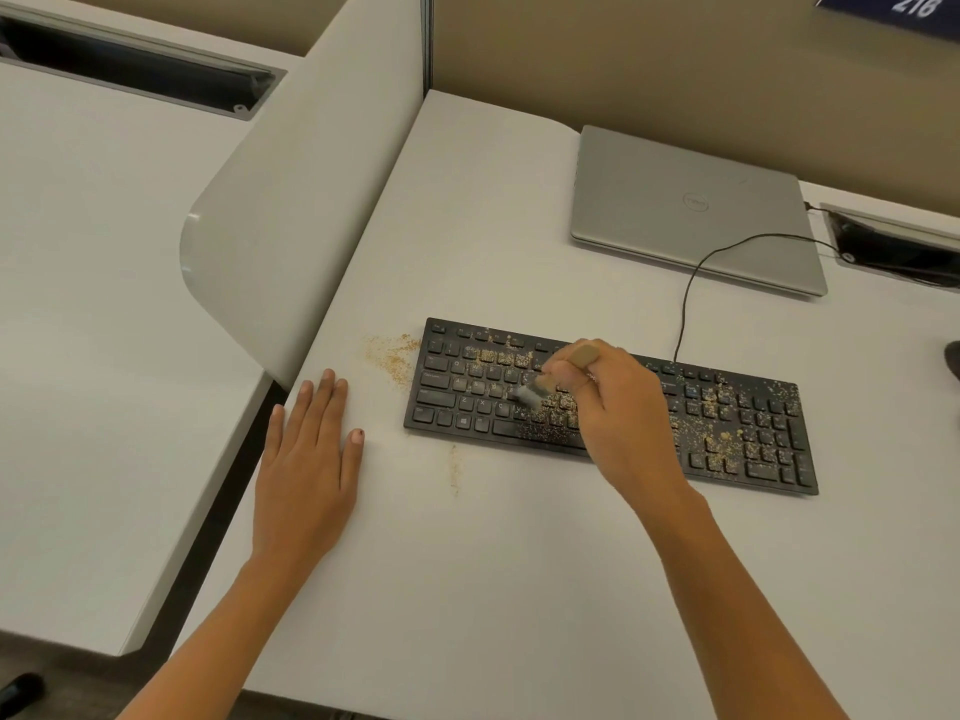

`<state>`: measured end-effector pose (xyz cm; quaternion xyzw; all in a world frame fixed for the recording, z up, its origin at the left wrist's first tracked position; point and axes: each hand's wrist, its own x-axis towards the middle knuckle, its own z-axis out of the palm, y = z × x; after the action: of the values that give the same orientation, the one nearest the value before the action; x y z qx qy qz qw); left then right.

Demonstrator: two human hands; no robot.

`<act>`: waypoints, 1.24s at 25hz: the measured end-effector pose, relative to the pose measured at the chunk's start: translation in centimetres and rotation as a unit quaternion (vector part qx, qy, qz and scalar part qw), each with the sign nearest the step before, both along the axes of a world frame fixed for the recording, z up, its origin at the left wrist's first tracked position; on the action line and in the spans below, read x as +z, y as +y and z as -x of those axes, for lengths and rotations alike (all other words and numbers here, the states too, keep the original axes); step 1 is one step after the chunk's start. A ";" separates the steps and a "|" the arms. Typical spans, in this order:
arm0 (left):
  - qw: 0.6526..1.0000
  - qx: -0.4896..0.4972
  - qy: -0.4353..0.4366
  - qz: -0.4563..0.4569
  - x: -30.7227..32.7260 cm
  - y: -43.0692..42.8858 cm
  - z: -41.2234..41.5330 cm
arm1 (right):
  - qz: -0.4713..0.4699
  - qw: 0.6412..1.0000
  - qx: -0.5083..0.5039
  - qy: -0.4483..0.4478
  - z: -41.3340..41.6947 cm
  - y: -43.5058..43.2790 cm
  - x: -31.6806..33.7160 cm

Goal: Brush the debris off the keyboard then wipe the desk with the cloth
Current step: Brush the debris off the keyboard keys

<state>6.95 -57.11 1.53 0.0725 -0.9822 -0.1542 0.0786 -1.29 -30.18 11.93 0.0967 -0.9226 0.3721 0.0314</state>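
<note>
Pale grey tabletop (493, 563) fills the cubicle, closed off by a beige back wall and, on the left, a curved grey divider panel (291, 226) with a neighbouring desk (104, 304) beyond it. A black keyboard (753, 439) lies in the middle of the tabletop. Its long axis runs left to right, with the right end angled slightly nearer the person. Tan debris (719, 439) speckles the keys, thickest over the middle letter rows and around the number pad. More crumbs lie on the tabletop just off the keyboard's left end, and a thin streak sits near its front left corner.

The right hand (618, 407) hovers over the centre of the keyboard, its grip pinching a small brush (530, 394). The brush lies on a diagonal: its wooden handle end pokes up and to the right above the fingers, while the pale bristles point down and to the left, meeting the letter keys. The left hand (306, 459) rests palm-down on the tabletop left of the keyboard and apart from it, its grip spread flat with the fingers pointing away from the person.

Behind the keyboard lies a closed silver laptop (685, 205). A thin black cable (691, 288) rises from the keyboard's rear edge and curves right to a cable port (893, 241).
</note>
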 end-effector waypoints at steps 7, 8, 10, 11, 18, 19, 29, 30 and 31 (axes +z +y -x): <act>1.000 -0.002 0.000 0.000 0.1 0.3 0.1 | -0.060 0.996 -0.067 -0.002 -1.9 -1.0 0.2; 1.000 -0.001 0.000 0.000 0.1 0.2 0.1 | -0.065 0.996 -0.068 -0.007 -2.1 -0.9 0.3; 1.000 -0.001 0.000 0.000 0.1 0.2 0.1 | -0.033 0.996 -0.079 0.001 -2.2 -0.8 0.5; 1.000 -0.001 0.000 0.001 0.1 0.2 0.1 | -0.015 0.996 -0.084 0.013 -2.2 -0.7 0.6; 1.000 0.000 0.004 0.000 0.2 0.2 0.1 | -0.038 0.997 -0.068 0.014 -2.2 -0.1 0.4; 1.000 0.000 0.004 0.000 0.2 0.2 0.1 | -0.020 0.999 -0.044 0.025 -2.3 -0.2 0.4; 1.000 0.000 0.003 -0.002 0.1 0.3 0.1 | -0.087 0.995 0.029 0.046 -2.6 3.2 0.2; 1.000 0.001 0.004 -0.002 0.1 0.3 0.1 | -0.090 0.995 0.012 0.042 -2.7 4.4 0.2; 1.000 0.000 0.004 -0.003 0.1 0.2 0.0 | -0.089 0.995 -0.005 0.038 -2.9 5.5 0.0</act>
<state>6.90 -56.87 1.63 0.0725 -0.9815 -0.1570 0.0819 1.61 -24.64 11.97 0.1086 -0.9507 0.2841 0.0599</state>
